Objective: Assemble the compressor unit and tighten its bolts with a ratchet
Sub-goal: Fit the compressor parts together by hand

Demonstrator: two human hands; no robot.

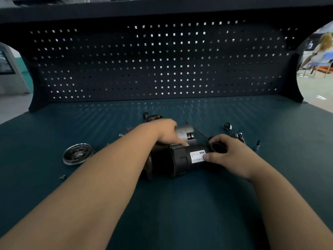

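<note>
Left hand [165,132], right hand [228,154] gripping compressor [182,159]

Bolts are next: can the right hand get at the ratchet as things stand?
Probably yes. The ratchet lies on the bench just beyond the right hand, with nothing between them, but that hand grips the compressor unit and must let go first.

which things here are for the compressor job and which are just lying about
For the job: compressor body, ratchet, silver cylinder, round metal disc, small loose fastener.
Just around: pegboard, blue chair.
</note>
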